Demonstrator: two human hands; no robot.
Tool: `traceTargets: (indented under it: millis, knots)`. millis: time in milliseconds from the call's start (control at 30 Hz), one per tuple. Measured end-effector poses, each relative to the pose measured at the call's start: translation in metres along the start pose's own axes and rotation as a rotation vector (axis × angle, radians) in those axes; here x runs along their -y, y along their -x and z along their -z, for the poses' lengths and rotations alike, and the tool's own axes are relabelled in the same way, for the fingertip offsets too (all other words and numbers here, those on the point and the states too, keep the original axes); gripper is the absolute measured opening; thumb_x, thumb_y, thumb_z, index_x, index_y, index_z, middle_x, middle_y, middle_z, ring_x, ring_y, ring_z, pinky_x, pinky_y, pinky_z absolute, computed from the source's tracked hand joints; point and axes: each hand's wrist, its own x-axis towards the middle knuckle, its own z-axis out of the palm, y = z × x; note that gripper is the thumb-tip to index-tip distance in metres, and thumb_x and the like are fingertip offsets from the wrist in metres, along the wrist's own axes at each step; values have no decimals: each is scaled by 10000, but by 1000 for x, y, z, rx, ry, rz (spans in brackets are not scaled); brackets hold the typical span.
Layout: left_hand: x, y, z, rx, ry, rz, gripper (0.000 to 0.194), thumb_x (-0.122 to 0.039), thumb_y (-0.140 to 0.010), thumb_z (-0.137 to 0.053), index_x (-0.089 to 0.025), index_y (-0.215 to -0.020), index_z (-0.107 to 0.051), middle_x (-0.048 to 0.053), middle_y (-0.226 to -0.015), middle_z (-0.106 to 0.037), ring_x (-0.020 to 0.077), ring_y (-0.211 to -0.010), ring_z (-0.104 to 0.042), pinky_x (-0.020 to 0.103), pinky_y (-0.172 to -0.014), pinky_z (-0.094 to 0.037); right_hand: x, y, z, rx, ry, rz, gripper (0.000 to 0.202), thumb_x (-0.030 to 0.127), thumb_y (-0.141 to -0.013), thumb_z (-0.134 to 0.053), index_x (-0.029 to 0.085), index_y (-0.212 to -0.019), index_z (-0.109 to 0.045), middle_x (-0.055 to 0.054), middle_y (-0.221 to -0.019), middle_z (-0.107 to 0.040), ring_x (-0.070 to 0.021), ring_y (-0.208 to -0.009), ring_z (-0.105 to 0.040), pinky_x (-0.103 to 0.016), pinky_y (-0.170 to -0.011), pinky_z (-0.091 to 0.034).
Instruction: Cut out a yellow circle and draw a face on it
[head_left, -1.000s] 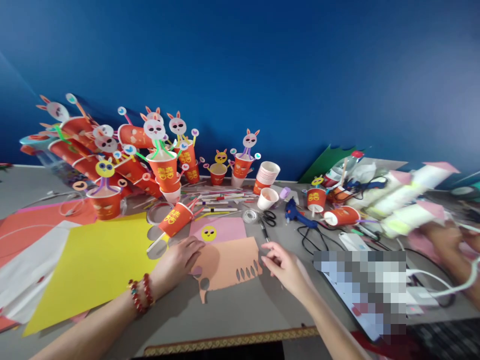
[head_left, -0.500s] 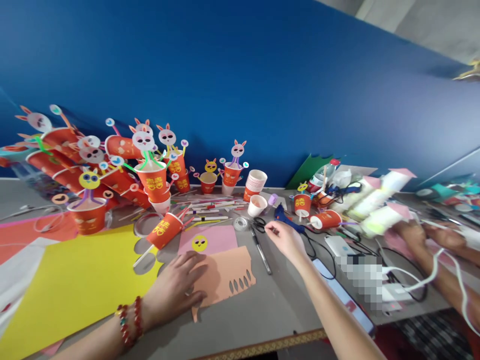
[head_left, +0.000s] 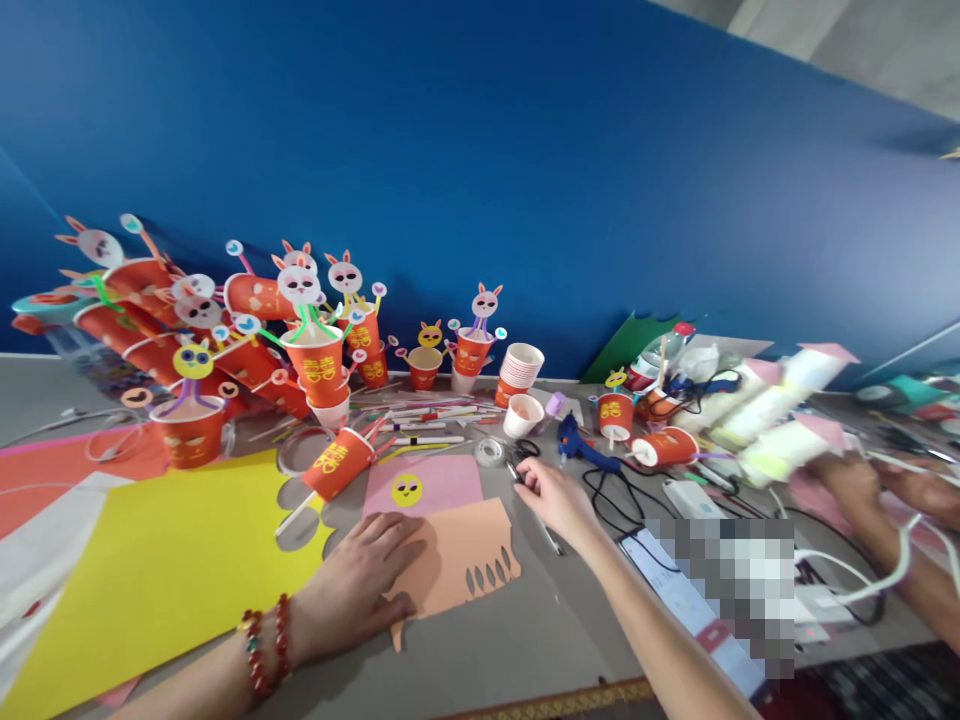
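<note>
My left hand [head_left: 364, 575] lies with fingers spread on a peach-orange paper sheet [head_left: 457, 555], which has leaf-shaped holes cut near its right edge. Under that sheet's far edge is a pink paper [head_left: 457, 482], and a small yellow paper face [head_left: 407, 490] rests on it beyond my fingertips. My right hand [head_left: 556, 500] has its thumb and fingers closed on the upper part of a pen [head_left: 551, 538], which lies along the table. Just beyond those fingers are black-handled scissors [head_left: 528, 448] and a roll of clear tape [head_left: 491, 453].
Red paper-cup rabbit figures [head_left: 313, 355] crowd the back left. Yellow paper [head_left: 165, 560] covers the left side. A blue glue gun [head_left: 581, 445], cables and a phone [head_left: 697, 620] lie right. Another person's hands [head_left: 847, 485] work at far right, by white paper rolls [head_left: 787, 450].
My right hand has moved slightly left and down onto the pen, and its fingers have closed there. My left hand stays on the peach-orange sheet. The view has shifted a little.
</note>
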Motion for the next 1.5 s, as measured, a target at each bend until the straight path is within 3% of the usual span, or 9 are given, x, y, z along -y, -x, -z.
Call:
traceTargets:
  millis: [333,433,533,667,833,1033,1167,1333,1500]
  knots:
    - [2,-1,1,4,-10,-16,570,-269,-842,-676,-246,-1389,-518,77,-1471,-519,323,-1308,-463,489,-1084,-417,-1,1,12,-11,-106,-10,101,238,-853,-558,226,-933,-619,-10,-796,-678,-179,-703,-624,-274,-642,-419]
    - [2,0,2,-3,-12,-22,565,-291,-853,-678,-247,-1393,-519,82,-1472,-518,327,-1305,-465,493,-1080,-419,4,7,16,24,-471,-23,167,311,-875,-580,229,-1016,-613,1,-809,-641,-163,-682,-595,-273,-645,-444]
    - [2,-1,3,-4,-14,-24,543,-329,-885,-658,-236,-1401,-516,96,-1473,-513,329,-1309,-460,502,-1084,-414,14,17,17,179,-949,-69,257,371,-888,-633,233,-1104,-612,8,-827,-622,-144,-681,-574,-253,-625,-445]
    - [1,-2,5,6,-14,-21,530,-347,-888,-658,-226,-1387,-529,105,-1460,-518,334,-1296,-468,511,-1072,-423,29,37,12,375,-1464,-166,227,366,-830,-760,212,-983,-694,-7,-807,-629,-126,-664,-564,-249,-607,-432]
    - [4,-1,3,-27,2,-44,511,-357,-895,-655,-227,-1374,-533,106,-1441,-533,333,-1290,-480,509,-1069,-428,42,57,6,312,-1871,-232,285,290,-725,-852,223,-983,-751,-8,-739,-624,-118,-644,-529,-241,-578,-421]
    - [8,-3,1,-149,91,-69,338,-303,-934,-606,-221,-1261,-586,116,-1384,-583,311,-1283,-507,503,-1068,-437,54,70,5,259,-1717,-188,302,396,-797,-800,171,-989,-738,-22,-732,-637,-122,-632,-541,-249,-586,-427]
    - [1,-2,18,-220,273,-35,258,-323,-1000,-523,-227,-1231,-588,98,-1325,-632,258,-1267,-545,444,-1062,-462,69,81,8,220,-1420,-128,195,359,-846,-740,177,-890,-684,-8,-639,-652,-122,-572,-540,-229,-532,-387]
    - [-39,6,42,49,334,-64,310,-420,-986,-540,-222,-1222,-573,65,-1140,-701,222,-999,-676,329,-846,-544,104,111,12,175,-1039,163,34,224,-851,-651,196,-832,-654,-22,-675,-691,-153,-595,-615,-253,-574,-456]
    - [-81,16,31,190,156,-88,193,-374,-988,-530,-211,-966,-632,22,-880,-712,200,-748,-687,279,-632,-496,126,140,-2,113,-843,306,76,148,-762,-621,218,-740,-600,9,-643,-642,-144,-578,-589,-243,-579,-438]
